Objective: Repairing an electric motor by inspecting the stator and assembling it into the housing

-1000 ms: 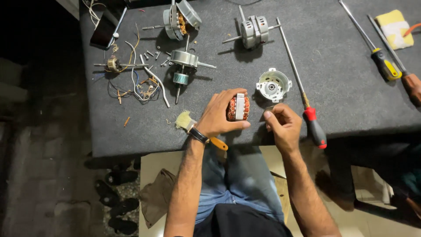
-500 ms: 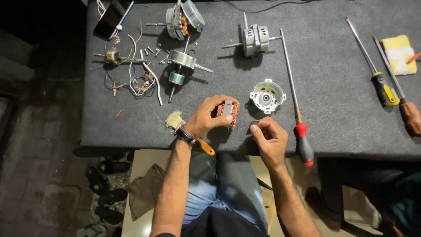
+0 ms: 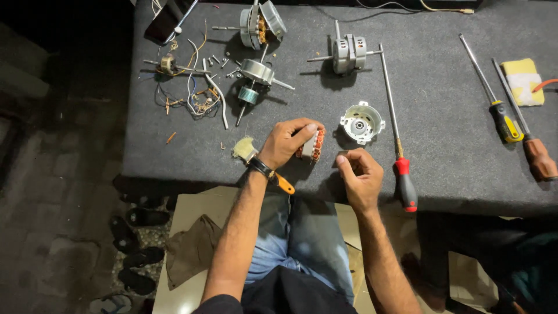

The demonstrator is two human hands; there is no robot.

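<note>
A dark grey worktop (image 3: 442, 151) stands over a dim brick floor. On it lie 3 long screwdrivers: 1 with a red handle (image 3: 405, 183), 1 with a yellow and black handle (image 3: 504, 121), 1 with a brown handle (image 3: 539, 158). The left hand (image 3: 286, 141) is closed around a copper-wound stator (image 3: 312, 145), held just above the worktop edge. The right hand (image 3: 359, 174) is loosely curled beside it; I cannot tell if it holds something. 1 white motor cover (image 3: 361, 122) lies near.

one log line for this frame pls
left hand: grips copper-wound stator | right hand: pinched beside it, contents unclear | nearby: white end cap, red-handled screwdriver, brush
</note>
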